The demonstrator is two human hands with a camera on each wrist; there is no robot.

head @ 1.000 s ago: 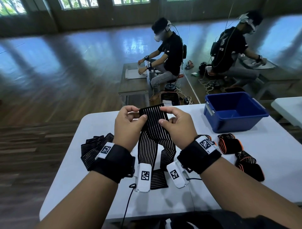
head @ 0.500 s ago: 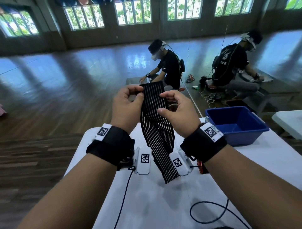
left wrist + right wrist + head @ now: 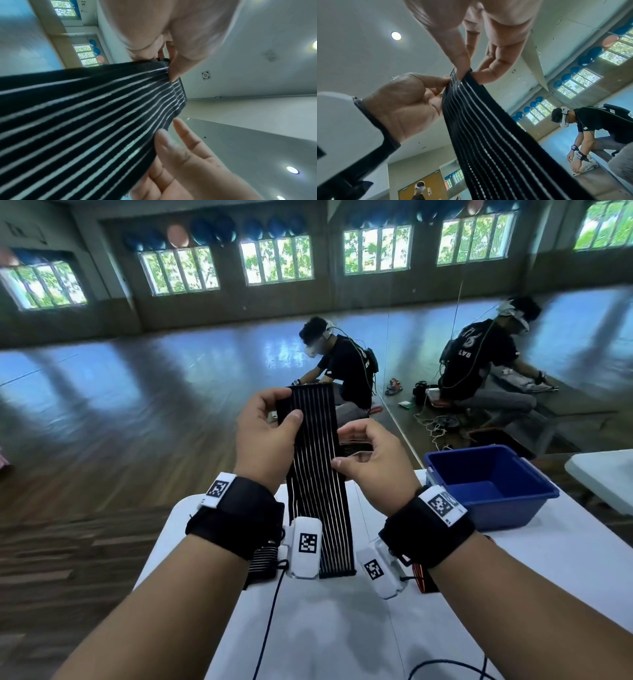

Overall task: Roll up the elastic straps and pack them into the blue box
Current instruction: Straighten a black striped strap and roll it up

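Note:
A long black elastic strap (image 3: 318,474) with thin white stripes hangs flat and unrolled above the white table (image 3: 342,628). My left hand (image 3: 274,426) pinches its top left corner, thumb on the front; the left wrist view shows that thumb on the strap (image 3: 85,121) edge. My right hand (image 3: 363,460) pinches the right edge a little lower, thumb in front and fingers behind, as the right wrist view shows on the strap (image 3: 488,135). The blue box (image 3: 507,513) stands open on the table to my right, with nothing visible inside.
Another black striped strap (image 3: 262,561) lies on the table under my left wrist, and an orange-striped one (image 3: 423,577) peeks out under my right wrist. Black cables trail over the near table. Two people sit on the wooden floor beyond.
Both hands have lifted the strap higher off the table, so it now hangs straight and flat. My right hand has slid down the right edge, below the left.

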